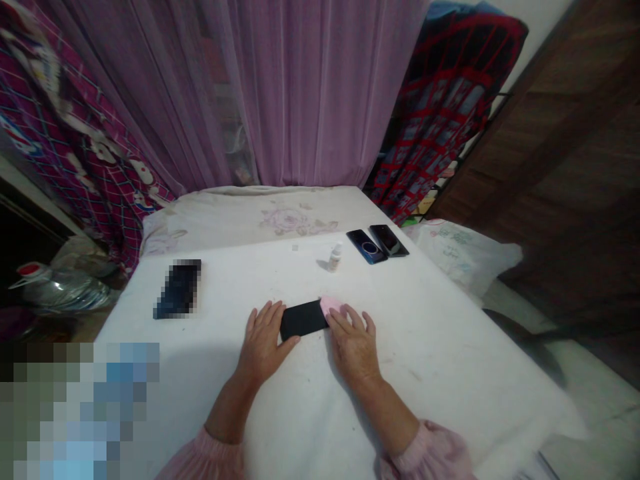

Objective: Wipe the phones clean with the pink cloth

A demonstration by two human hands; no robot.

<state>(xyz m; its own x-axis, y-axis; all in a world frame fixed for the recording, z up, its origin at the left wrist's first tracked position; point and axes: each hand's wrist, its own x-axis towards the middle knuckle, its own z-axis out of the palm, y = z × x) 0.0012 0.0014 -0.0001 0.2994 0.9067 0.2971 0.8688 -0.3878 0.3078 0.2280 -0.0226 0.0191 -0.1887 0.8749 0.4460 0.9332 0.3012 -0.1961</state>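
1. The broad desk under a white cloth (415, 313) carries everything in hand.
2. Beyond its right edge sits a crumpled white plastic bag (460, 260); its green print is too small to read.
3. The left hand (260, 343) has its grip around the left end of a flat black rectangular phone (305, 319), thumb along the near edge, fingers by the far corner.
4. The right hand (355, 347) rests its fingertips on the phone's right end, over a soft pink cloth (330, 306); I cannot tell whether that grip closes on it.
5. The phone lies flat between both grips, long axis running left to right, right end slightly farther away.
6. Two dark glossy phones (369, 247) lie side by side near the far right edge, the left one bearing a pale ring.
7. A small white bottle (335, 258) stands upright beyond the cloth, label illegible.
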